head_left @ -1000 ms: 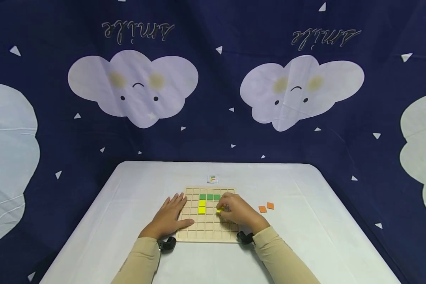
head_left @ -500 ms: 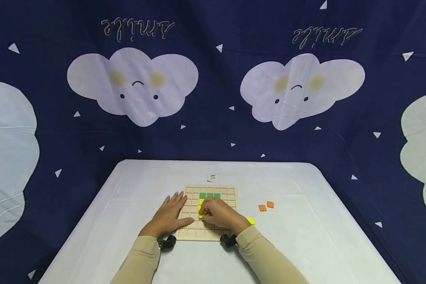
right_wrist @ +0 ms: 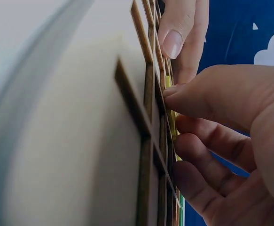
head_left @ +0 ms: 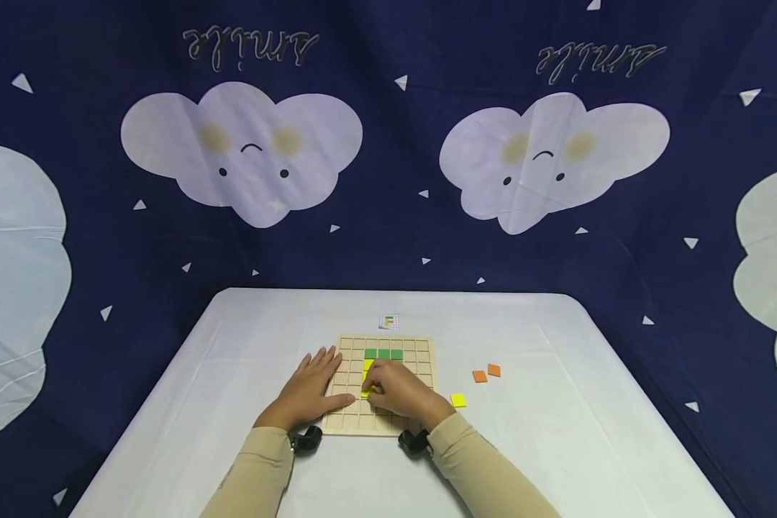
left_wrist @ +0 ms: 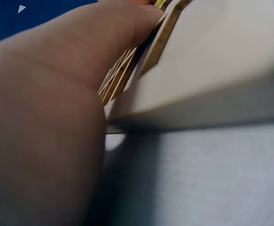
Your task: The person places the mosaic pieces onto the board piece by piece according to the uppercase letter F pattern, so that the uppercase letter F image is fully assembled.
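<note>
A wooden grid board (head_left: 421, 424) lies on the table. My left hand (head_left: 304, 396) rests spread over its left edge, thumb on the cells. With curled fingers, my right hand (head_left: 398, 388) pinches a yellow tile (head_left: 365, 393) low in the yellow column, left of the board's middle. In the right wrist view, the thumb and fingertips (right_wrist: 172, 92) are right at the yellow tiles, and the left thumb shows just beyond. Green tiles (head_left: 384, 354) form a row above the yellow column. The right hand hides part of that column.
A small card with a printed coloured pattern (head_left: 388, 321) lies beyond the board. To the right, on the white table (head_left: 557, 432), are a loose yellow tile (head_left: 458, 400) and two orange tiles, one nearer (head_left: 480, 376) and one farther (head_left: 494, 370). A dark blue cloud-print cloth (head_left: 401, 158) hangs behind.
My right hand has carried a yellow tile leftward across the board to the foot of the yellow column and lowered it there. A loose yellow tile has come into view. The left hand stays put.
</note>
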The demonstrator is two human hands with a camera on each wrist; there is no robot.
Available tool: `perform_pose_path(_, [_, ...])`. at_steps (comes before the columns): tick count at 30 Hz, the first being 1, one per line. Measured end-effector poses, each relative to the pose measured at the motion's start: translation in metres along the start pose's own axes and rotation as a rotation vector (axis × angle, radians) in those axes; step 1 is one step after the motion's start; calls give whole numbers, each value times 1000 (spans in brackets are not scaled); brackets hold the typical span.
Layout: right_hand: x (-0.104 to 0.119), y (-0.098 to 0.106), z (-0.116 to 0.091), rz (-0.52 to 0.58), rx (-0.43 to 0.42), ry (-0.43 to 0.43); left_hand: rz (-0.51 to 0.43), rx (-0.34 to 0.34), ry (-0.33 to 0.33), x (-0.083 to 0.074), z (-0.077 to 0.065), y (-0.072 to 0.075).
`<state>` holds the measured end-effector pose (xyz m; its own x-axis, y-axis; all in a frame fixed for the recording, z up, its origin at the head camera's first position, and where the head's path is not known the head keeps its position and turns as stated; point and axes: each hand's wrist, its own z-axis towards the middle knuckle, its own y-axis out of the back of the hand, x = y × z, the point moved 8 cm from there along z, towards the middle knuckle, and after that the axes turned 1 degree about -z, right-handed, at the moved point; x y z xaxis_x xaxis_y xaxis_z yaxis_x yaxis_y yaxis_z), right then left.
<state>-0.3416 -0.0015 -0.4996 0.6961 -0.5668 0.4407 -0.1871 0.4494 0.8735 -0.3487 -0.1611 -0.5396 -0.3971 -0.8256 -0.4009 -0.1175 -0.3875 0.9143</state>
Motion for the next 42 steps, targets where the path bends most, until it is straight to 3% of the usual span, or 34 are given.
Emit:
perform_pose_path(7, [-7, 7, -8, 29, -20, -5, -9, -3, -8, -2, 0, 0])
perform_pose_path(12, [-21, 24, -25, 86, -56, -4, 0, -18, -7, -1, 1, 1])
perform_pose_path(20, [-69, 69, -86, 156, -161, -81, -17, -15, 3, -2, 3, -1])
perform_pose_path(23, [-89, 77, -111, 190, -160, -135, -10, -11, 0, 0, 2, -2])
perform_pose_path(27, [-105, 76, -138, 243, -96, -173, -9, -10, -10, 0, 1, -2])
perform_pose_path(31, [-108, 72, -149, 281, -42, -189, -9, -23, -14, 0, 1, 1])
perform_pose_path(38, [-111, 69, -152, 295, -71, -178, -23, -25, -8, -2, 1, 1])
perform_pose_path(42, [-110, 69, -153, 297, -109, -129, -21, -32, -8, -3, 0, 2])
